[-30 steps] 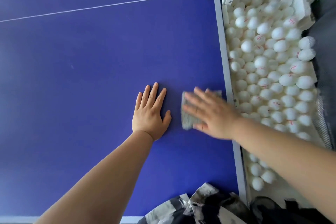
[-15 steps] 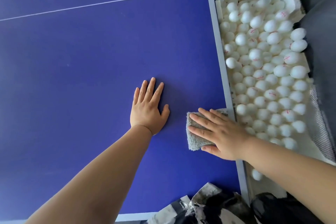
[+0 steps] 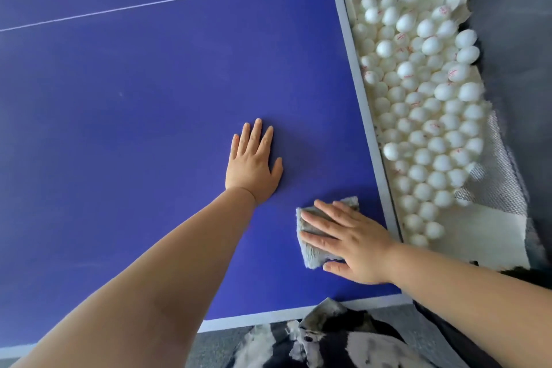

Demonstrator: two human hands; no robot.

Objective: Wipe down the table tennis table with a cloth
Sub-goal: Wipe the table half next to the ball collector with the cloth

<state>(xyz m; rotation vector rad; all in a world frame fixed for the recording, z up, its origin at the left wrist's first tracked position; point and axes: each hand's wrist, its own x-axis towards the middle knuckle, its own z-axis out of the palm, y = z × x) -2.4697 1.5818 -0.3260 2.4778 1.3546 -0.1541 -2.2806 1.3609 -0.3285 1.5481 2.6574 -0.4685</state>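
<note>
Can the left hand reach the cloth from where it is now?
Probably yes: only bare table lies between the left hand and the cloth, though the right hand covers most of it.

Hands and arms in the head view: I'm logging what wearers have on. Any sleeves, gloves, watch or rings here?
None visible. The left hand and right hand are ungloved, no ring showing; the left forearm and right forearm are uncovered to the frame edge, no sleeve, watch or bracelet. The black-and-white patterned fabric at the bottom edge may be their clothing.
</note>
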